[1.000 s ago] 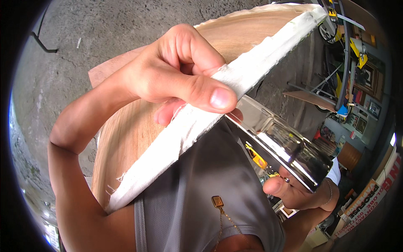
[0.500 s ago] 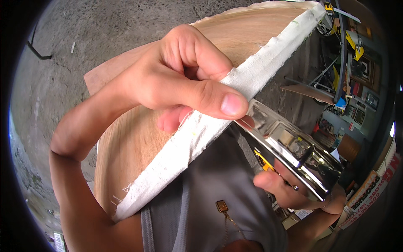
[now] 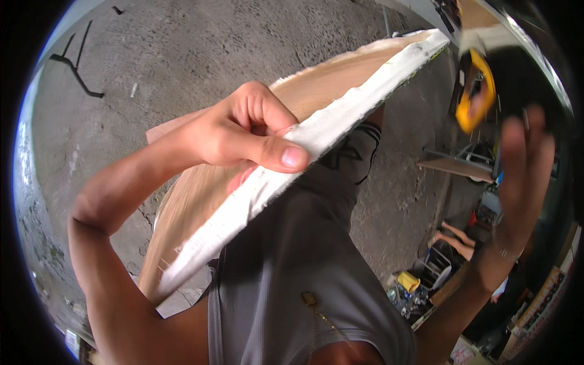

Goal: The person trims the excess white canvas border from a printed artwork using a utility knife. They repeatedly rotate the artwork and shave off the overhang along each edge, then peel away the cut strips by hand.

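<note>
My left hand [image 3: 243, 137] pinches a white cloth strip [image 3: 359, 103], its thumb on top and curled fingers behind. The strip lies along the straight edge of a curved thin wooden panel [image 3: 325, 76], with frayed threads at the near end. My right hand [image 3: 524, 164] is raised at the right, blurred by motion. Against its fingertips, close to the camera, looms a shiny chrome staple gun [image 3: 544, 45], cut off by the picture's rim. A yellow-and-black shape [image 3: 476, 91] shows there; whether it is a part or a reflection is unclear. The fingers' grip is partly hidden.
Rough grey concrete floor [image 3: 182, 42] lies below, with a bent black metal bar [image 3: 76, 73] at the far left. To the right are a board on a metal frame [image 3: 456, 169], another person's bare legs [image 3: 456, 240] and clutter with a yellow container [image 3: 408, 281].
My right hand has swung up and away from the strip with the staple gun, toward the upper right. The panel and my left hand have shifted slightly left; the pinch is kept.
</note>
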`<state>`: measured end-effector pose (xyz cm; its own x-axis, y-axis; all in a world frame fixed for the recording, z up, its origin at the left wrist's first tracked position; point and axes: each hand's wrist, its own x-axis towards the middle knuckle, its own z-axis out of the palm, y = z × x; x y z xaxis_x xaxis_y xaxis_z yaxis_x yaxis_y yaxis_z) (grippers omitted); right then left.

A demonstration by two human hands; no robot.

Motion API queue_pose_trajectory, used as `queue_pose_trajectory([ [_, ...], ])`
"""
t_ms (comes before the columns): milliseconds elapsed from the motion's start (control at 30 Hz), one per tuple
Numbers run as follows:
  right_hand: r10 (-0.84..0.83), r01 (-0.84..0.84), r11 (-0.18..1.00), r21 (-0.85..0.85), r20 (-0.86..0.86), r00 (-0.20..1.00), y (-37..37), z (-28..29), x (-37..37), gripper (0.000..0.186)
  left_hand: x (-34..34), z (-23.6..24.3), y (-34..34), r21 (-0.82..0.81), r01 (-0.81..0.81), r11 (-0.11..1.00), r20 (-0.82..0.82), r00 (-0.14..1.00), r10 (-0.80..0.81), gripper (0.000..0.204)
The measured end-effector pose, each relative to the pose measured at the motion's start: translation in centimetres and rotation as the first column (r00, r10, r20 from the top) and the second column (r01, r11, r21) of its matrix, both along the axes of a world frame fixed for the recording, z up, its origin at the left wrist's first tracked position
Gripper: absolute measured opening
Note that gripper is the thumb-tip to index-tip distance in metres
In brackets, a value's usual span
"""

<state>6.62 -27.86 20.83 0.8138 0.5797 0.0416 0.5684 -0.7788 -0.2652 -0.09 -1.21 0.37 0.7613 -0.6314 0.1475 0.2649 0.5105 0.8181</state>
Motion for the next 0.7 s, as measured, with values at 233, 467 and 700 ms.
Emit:
queue_pose_trajectory([
  [233,0.229,-0.211,0.972,-0.099,0.229,0.946,14.1,-5.8,15.0,0.05,-0.7,4.9,3.9,0.357,-0.044,0.933,-0.16,0.981,0.108,0.03],
  [467,0.406,-0.336,0.909,-0.244,0.348,0.845,18.5,-12.0,24.2,0.046,-3.0,8.4,4.9,0.816,-0.368,0.445,0.166,0.887,0.43,0.038],
  [700,0.789,-0.77,0.582,0.26,0.046,0.612,18.7,-10.2,15.2,0.037,-5.9,11.1,3.9,0.92,-0.384,-0.073,0.363,0.77,0.524,0.031],
])
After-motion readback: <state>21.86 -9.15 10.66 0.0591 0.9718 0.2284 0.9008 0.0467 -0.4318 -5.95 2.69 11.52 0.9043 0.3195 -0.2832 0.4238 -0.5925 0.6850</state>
